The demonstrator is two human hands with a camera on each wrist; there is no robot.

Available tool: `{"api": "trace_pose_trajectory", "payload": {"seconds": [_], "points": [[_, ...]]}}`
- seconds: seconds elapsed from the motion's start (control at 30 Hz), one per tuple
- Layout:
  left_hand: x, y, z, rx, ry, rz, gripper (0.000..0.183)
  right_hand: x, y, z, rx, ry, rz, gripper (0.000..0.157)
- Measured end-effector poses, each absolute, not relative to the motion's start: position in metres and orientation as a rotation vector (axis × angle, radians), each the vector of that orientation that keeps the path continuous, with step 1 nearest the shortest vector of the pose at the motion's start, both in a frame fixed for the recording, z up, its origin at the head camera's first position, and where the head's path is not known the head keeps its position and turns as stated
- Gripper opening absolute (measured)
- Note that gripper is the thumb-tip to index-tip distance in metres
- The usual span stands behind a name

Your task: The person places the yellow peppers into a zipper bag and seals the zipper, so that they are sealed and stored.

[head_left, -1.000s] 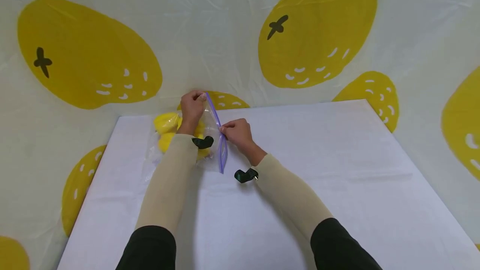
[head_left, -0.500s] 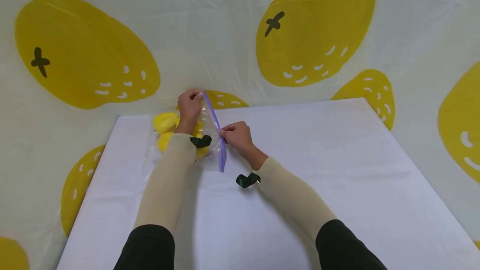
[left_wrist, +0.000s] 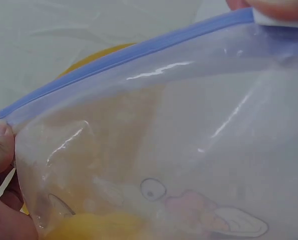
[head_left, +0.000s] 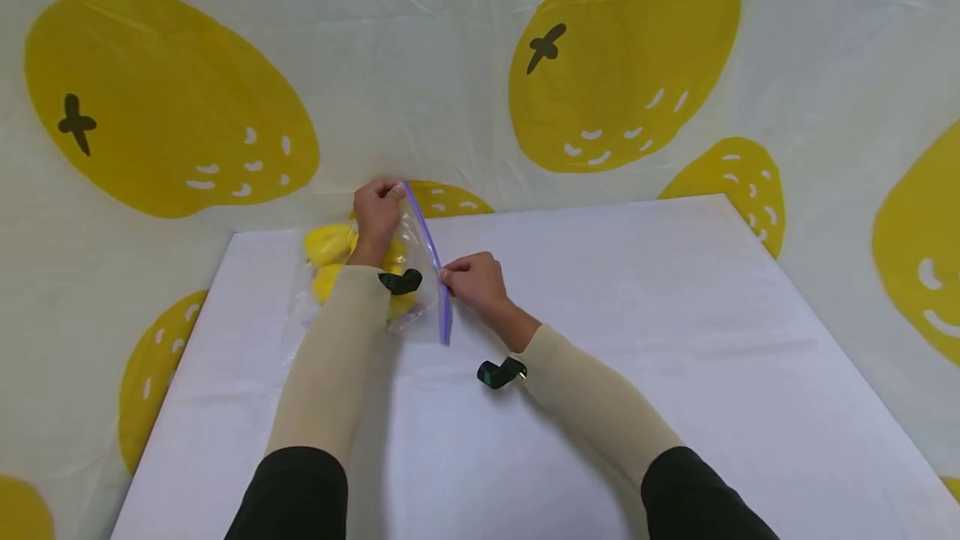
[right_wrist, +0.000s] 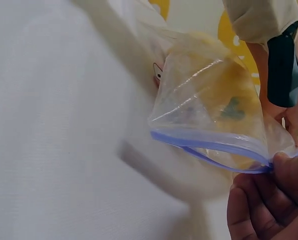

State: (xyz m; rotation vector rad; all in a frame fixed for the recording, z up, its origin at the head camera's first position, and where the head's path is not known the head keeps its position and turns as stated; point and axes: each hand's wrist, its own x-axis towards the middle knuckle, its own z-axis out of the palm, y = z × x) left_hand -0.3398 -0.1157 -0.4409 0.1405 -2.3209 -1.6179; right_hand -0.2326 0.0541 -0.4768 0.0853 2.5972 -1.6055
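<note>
A clear zip bag (head_left: 424,300) with a purple zip strip (head_left: 422,227) stands toward the table's back left. Several soft-looking yellow things (head_left: 328,245) lie in or behind it, partly hidden by the left arm. My left hand (head_left: 377,211) pinches the bag's far top corner. Partway down the strip, my right hand (head_left: 480,283) pinches the zip between thumb and finger; a white slider (left_wrist: 279,19) shows under those fingers in the left wrist view. In the right wrist view, the mouth gapes between the right fingers and the near end. Cartoon eyes (left_wrist: 153,189) are printed on the bag.
A white cloth covers the table (head_left: 645,340). Right behind its back edge hangs a pale sheet (head_left: 420,65) printed with big yellow fruit shapes. Dark wrist cameras are strapped to both beige sleeves (head_left: 600,398).
My right hand has slid down along the zip strip toward the near end, and the gap in the mouth there looks narrower. The left hand keeps its pinch on the far corner.
</note>
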Motion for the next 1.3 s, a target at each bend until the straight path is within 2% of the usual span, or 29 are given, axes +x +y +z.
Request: {"api": "trace_pose_trajectory", "payload": {"seconds": [0.63, 1.3], "points": [[-0.339, -0.108, -0.441, 0.149, -2.339, -1.634, 0.025, -0.22, 0.062, -0.479, 0.059, 2.634, -1.564, 0.021], [-0.339, -0.107, -0.442, 0.117, -2.286, -1.682, 0.024, -0.224, 0.061, -0.476, 0.066, 2.55, -1.554, 0.024]]}}
